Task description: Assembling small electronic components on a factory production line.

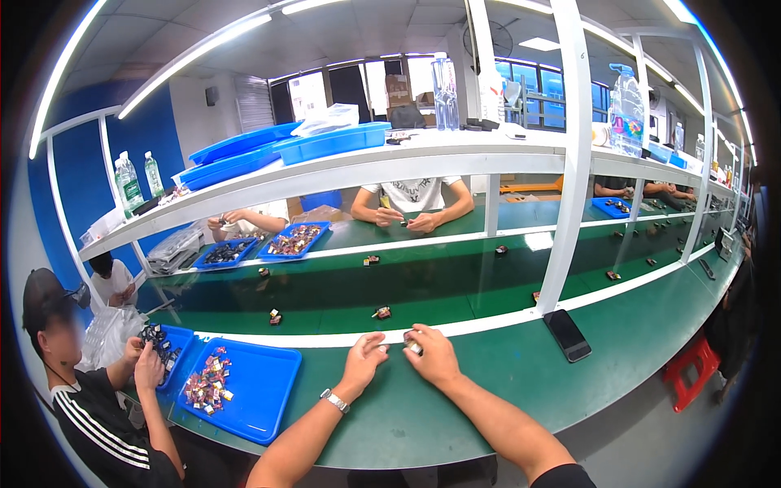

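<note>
My left hand (363,364), with a silver watch on its wrist, is over the green bench just in front of the white rail. Its fingers are curled together, and I cannot make out what is in them. Close by on the right, my right hand (433,355) grips a small pale and dark part (414,347), mostly covered by the fingers. To the left of my forearms lies a blue tray (264,389) with a pile of small red, yellow and white parts (209,382) in its left half.
Beyond the white rail (325,339), a dark green belt (443,281) carries scattered small parts (381,312). A black phone (567,335) lies right of my hands, beside a white post (561,244). A shelf (488,145) spans above. Co-workers sit left and opposite; a red stool (691,370) stands right.
</note>
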Demonstrator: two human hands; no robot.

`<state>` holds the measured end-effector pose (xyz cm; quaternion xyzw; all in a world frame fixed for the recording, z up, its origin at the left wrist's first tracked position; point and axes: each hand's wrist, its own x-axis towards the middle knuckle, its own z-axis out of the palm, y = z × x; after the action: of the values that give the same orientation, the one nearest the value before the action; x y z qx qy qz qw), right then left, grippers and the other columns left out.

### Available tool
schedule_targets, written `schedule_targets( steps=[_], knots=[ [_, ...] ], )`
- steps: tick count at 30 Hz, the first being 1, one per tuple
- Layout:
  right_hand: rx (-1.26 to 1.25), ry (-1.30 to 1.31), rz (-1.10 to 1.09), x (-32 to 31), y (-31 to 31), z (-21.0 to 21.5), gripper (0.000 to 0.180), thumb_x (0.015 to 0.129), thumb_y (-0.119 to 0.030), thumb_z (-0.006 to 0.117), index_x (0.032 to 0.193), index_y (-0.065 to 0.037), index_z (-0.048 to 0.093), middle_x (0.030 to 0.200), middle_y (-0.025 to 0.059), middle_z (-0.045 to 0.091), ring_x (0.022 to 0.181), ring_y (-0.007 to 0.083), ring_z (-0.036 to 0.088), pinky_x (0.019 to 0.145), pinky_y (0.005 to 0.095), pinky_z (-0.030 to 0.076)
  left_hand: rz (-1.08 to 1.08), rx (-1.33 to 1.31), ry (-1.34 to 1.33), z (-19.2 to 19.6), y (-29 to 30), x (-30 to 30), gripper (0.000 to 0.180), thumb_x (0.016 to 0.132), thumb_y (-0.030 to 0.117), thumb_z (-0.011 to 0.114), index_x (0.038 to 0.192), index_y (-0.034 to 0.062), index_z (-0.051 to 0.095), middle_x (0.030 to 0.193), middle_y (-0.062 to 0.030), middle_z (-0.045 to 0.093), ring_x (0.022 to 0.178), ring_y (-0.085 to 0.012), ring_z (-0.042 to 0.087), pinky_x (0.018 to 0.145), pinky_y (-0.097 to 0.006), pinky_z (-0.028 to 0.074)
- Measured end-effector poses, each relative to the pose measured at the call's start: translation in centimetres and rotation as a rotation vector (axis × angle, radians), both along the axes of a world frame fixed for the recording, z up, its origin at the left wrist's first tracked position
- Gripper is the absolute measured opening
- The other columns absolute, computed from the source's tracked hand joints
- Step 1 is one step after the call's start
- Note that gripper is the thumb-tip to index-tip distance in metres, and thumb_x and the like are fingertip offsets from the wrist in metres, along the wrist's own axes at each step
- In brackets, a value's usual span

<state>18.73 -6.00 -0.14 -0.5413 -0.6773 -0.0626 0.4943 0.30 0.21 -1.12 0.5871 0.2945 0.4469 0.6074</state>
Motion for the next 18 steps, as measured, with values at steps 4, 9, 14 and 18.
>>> schedule_targets(
  steps=[4, 9, 14, 18],
  knots=[
    [-0.125, 0.113, -0.227, 6.2, 2.9, -0.4, 0.030, 0.071, -0.009, 0.076, 0.098, -0.003, 0.065, 0.100, 0.0130, 0.068, 0.096, 0.0322, 0.063, 0.085, 0.0421, 0.051, 0.353, 0.335, 0.562, 1.0, 3.0, 0.2, 0.043, 0.087, 0.019, 0.069, 0.123, -0.0022, 0.056, 0.117, -0.0193, 0.067, 0.101, -0.0265, 0.068, 0.088, -0.036, 0.052],
    [-0.211, 0.300, -0.365, 9.5, 5.2, -0.9, 0.032, 0.073, -0.010, 0.078, 0.101, -0.003, 0.063, 0.102, 0.0142, 0.066, 0.099, 0.0335, 0.062, 0.085, 0.0433, 0.051, 0.501, 0.537, 0.862, 0.8, 7.9, 3.1, 0.061, 0.077, 0.033, 0.076, 0.123, -0.0011, 0.058, 0.114, -0.0167, 0.063, 0.101, -0.0300, 0.062, 0.090, -0.040, 0.050],
    [-0.340, 0.187, -0.412, 9.4, 5.4, -1.3, 0.048, 0.074, -0.016, 0.080, 0.114, 0.000, 0.060, 0.114, 0.0173, 0.061, 0.108, 0.0352, 0.059, 0.093, 0.0414, 0.049, 0.423, 0.505, 1.005, 1.0, 10.6, 5.9, 0.054, 0.071, 0.037, 0.079, 0.116, 0.0099, 0.068, 0.109, -0.0128, 0.060, 0.102, -0.0318, 0.062, 0.088, -0.042, 0.050],
    [-0.218, 0.109, -0.541, 8.3, 4.7, -0.3, 0.047, 0.079, -0.019, 0.077, 0.117, -0.002, 0.057, 0.115, 0.0178, 0.058, 0.106, 0.0358, 0.053, 0.092, 0.0433, 0.047, 0.432, 0.561, 0.884, 1.1, 9.7, 5.8, 0.047, 0.071, 0.035, 0.081, 0.108, 0.0084, 0.069, 0.106, -0.0108, 0.061, 0.099, -0.0308, 0.062, 0.086, -0.042, 0.051]
  ],
)
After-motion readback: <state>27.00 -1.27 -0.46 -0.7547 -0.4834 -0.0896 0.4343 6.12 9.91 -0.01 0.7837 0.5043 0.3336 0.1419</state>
